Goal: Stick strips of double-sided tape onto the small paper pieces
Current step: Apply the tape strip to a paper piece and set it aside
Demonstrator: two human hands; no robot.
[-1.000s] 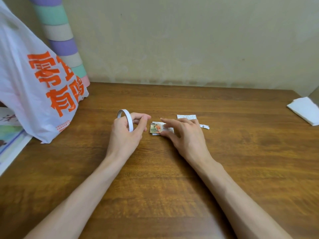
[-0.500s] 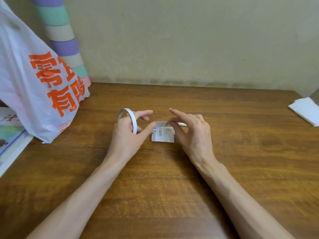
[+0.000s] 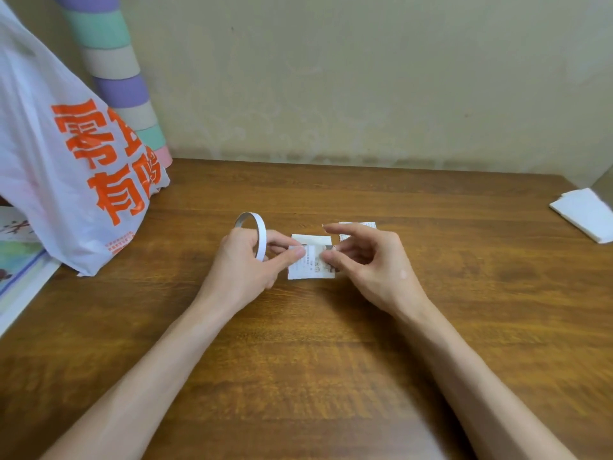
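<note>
Your left hand [image 3: 245,260] grips tape roll [image 3: 261,234], thumb pinching paper piece [image 3: 310,273]; right hand [image 3: 371,267] pinches its opposite edge.

- Looks like a plain room in a home rather than a workplace.
- A wood-grain table [image 3: 331,376] stands against a bare, stained beige wall [image 3: 365,78].
- A white plastic shopping bag [image 3: 43,154] with orange characters slumps on the left.
- A pastel-striped roll [image 3: 109,61] leans in the corner.
- Colourful printed sheets [image 3: 16,260] and a folded white tissue [image 3: 587,214] lie at the edges.
</note>
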